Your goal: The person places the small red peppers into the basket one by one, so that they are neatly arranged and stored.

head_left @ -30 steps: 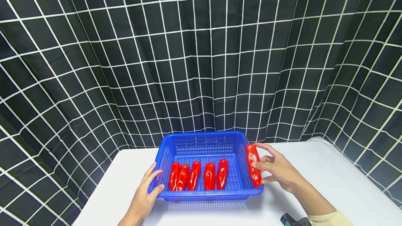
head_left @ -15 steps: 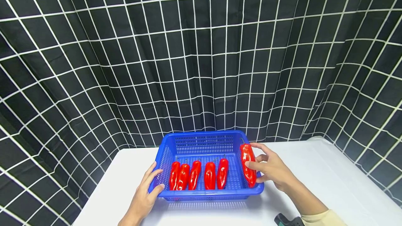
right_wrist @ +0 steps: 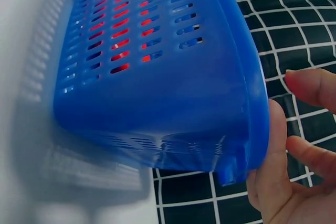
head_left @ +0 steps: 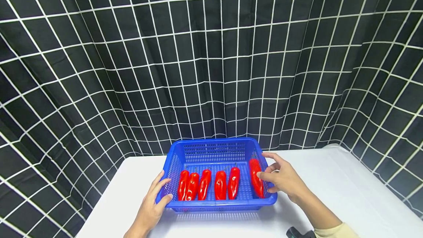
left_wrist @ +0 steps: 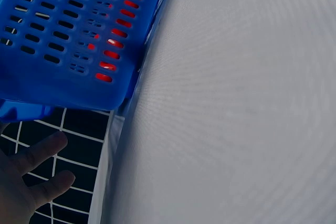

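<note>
1. The blue basket (head_left: 216,172) sat on the white tabletop (head_left: 330,190), near its back edge, in front of the black grid-patterned curtain (head_left: 211,54).
2. The left hand (head_left: 150,208) rested against the basket's front-left corner, its fingers only loosely bent along the wall and its thumb at the rim; judged from this contact, it served to steady the basket. The left wrist view showed the fingers relaxed beside the perforated wall, curled round nothing.
3. The right hand (head_left: 285,179) reached over the basket's right rim and pinched the sixth red pepper (head_left: 256,182) between thumb and fingertips, the other fingers spread above it.
4. This pepper lay inside the basket, just beside the right wall and roughly parallel to the others, apparently so as to continue the row.
5. The basket held 5 other red peppers (head_left: 206,184) side by side along its floor, stems toward the back; the 2 leftmost touched, and a gap separated the row from the held pepper.
6. The basket's back half held nothing visible.
</note>
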The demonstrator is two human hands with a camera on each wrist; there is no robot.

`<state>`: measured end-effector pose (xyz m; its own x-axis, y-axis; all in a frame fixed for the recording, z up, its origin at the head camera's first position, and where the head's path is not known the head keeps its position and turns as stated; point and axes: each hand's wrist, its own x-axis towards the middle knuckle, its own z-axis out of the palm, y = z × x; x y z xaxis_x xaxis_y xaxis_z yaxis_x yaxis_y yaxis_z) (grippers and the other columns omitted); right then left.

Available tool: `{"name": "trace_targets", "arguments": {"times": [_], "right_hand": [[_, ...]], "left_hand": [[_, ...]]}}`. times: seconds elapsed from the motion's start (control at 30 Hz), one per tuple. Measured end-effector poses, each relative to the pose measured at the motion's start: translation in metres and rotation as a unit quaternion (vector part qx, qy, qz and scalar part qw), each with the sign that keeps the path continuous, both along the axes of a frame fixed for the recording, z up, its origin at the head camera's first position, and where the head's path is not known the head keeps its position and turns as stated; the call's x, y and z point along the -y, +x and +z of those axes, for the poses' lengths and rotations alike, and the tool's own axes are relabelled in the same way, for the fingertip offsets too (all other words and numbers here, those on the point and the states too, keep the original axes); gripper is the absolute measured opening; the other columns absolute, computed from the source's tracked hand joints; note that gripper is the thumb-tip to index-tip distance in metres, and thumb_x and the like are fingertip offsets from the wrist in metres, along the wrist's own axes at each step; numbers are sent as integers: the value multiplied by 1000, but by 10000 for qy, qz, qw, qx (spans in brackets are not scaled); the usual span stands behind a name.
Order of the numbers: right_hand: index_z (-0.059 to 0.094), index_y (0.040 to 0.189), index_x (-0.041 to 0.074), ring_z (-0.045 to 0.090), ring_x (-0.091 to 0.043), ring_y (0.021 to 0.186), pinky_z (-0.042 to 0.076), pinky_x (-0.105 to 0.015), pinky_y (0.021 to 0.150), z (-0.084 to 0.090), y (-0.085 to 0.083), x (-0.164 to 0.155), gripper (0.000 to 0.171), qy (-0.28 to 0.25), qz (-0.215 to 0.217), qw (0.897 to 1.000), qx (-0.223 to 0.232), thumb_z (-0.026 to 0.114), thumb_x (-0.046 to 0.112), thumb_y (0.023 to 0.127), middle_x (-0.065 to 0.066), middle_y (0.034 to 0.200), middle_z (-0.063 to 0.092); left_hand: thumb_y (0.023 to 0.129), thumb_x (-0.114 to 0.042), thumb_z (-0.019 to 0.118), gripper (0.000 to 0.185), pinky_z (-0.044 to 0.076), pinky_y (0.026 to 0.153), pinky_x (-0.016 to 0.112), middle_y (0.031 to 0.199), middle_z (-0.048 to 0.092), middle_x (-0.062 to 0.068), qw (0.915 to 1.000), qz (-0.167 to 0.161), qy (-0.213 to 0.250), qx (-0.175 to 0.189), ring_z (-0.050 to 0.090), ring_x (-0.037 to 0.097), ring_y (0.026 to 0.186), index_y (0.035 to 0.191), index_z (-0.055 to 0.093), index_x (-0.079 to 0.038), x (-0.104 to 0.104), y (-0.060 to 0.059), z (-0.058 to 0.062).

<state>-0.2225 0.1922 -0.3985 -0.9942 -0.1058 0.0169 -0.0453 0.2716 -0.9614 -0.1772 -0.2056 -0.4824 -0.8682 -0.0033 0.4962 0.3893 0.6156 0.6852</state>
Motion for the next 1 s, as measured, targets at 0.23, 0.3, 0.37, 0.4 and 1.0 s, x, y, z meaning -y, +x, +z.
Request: {"name": "trace_targets", "arguments": {"times": [0.23,0.3,0.37,0.4,1.0], "right_hand": [[40,142,8,61,-32,75,56,-50,58,-2,1,-1,72,-175,49,9998,-77,75,4,79,-17,87,52],[41,142,8,61,-33,76,56,-50,59,-3,1,-1,72,-204,31,9998,-51,75,4,79,-17,87,53],[42,141,9,61,-35,78,56,-51,60,-3,0,-2,71,-245,21,9997,-19,75,4,79,-18,87,53],[42,141,9,61,-35,79,56,-51,61,-4,0,-2,71,-284,21,9996,-1,75,4,79,-18,88,53],[36,144,9,58,-33,86,56,-52,66,-4,0,-13,69,-970,380,9941,293,71,10,85,-22,97,55]], "left_hand": [[83,-11,65,42,27,102,63,151,36,11,10000,-3,8,68,34,40,135,125,62,-6,0,0,0],[84,-11,65,42,27,102,64,151,36,11,10000,-7,17,94,33,40,135,125,62,-7,0,0,1],[84,-11,65,42,27,102,63,151,36,10,9999,-15,25,106,33,40,135,125,62,-6,0,0,1],[84,-11,65,42,27,102,63,151,36,10,9999,-17,18,110,33,40,135,125,62,-7,0,0,1],[84,-11,68,43,30,101,60,151,37,9,9996,49,-267,15,35,38,134,126,61,-7,3,-1,0]]}}
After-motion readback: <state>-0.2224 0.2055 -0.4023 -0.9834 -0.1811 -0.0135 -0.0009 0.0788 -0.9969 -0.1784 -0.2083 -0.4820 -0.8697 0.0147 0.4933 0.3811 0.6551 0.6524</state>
